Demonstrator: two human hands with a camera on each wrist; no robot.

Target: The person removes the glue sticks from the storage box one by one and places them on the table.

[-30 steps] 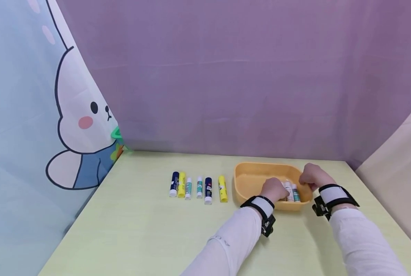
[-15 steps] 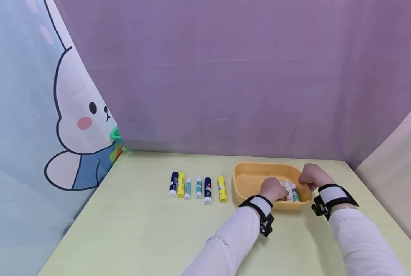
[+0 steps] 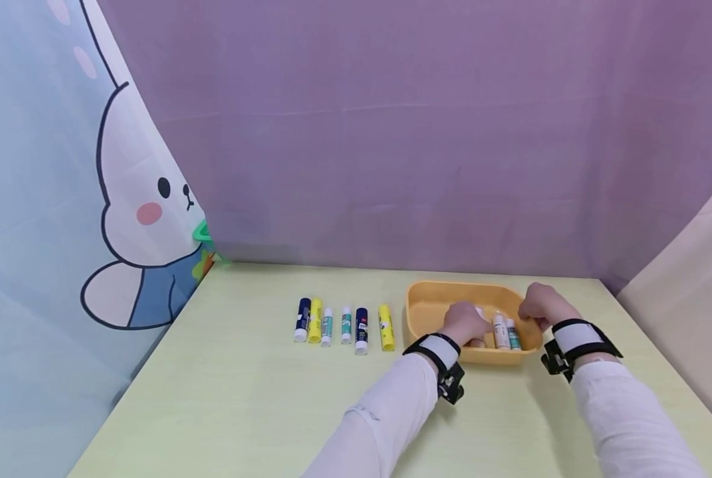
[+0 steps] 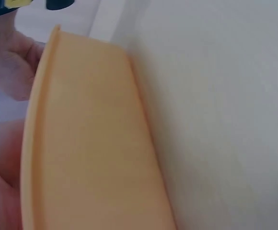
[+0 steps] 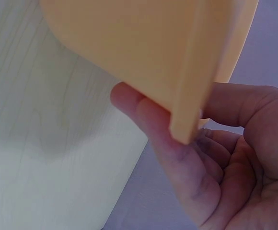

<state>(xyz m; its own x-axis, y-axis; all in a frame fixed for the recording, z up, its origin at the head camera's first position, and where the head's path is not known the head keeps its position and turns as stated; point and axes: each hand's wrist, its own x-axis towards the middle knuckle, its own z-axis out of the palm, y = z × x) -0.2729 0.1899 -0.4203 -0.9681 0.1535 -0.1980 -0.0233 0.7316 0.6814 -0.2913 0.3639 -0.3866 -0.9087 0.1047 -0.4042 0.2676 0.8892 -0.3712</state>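
Note:
A shallow orange plastic basket (image 3: pixel 430 313) stands at the right of the table. Inside it, my left hand (image 3: pixel 463 323) holds a glue stick (image 3: pixel 479 311), mostly covered by the fingers. A white glue stick (image 3: pixel 501 331) and a smaller white-and-teal one (image 3: pixel 514 334) lie side by side to the right of that hand. With thumb and fingers, my right hand (image 3: pixel 545 306) pinches the basket's right end; the right wrist view shows thumb and fingers on opposite sides of the wall (image 5: pixel 124 43). In the left wrist view the basket's outer side (image 4: pixel 96 134) hides most of the left hand.
Left of the basket, several glue sticks lie in a row on the pale table (image 3: pixel 242 405): navy (image 3: pixel 302 320), yellow (image 3: pixel 315 320), teal (image 3: pixel 327 327) and more, ending with a yellow one (image 3: pixel 386 327). A purple curtain (image 3: pixel 392 146) hangs behind the table.
My left hand has shifted a little left inside the basket, and the glue stick in it has moved left, away from the other two. My right hand keeps its place on the rim.

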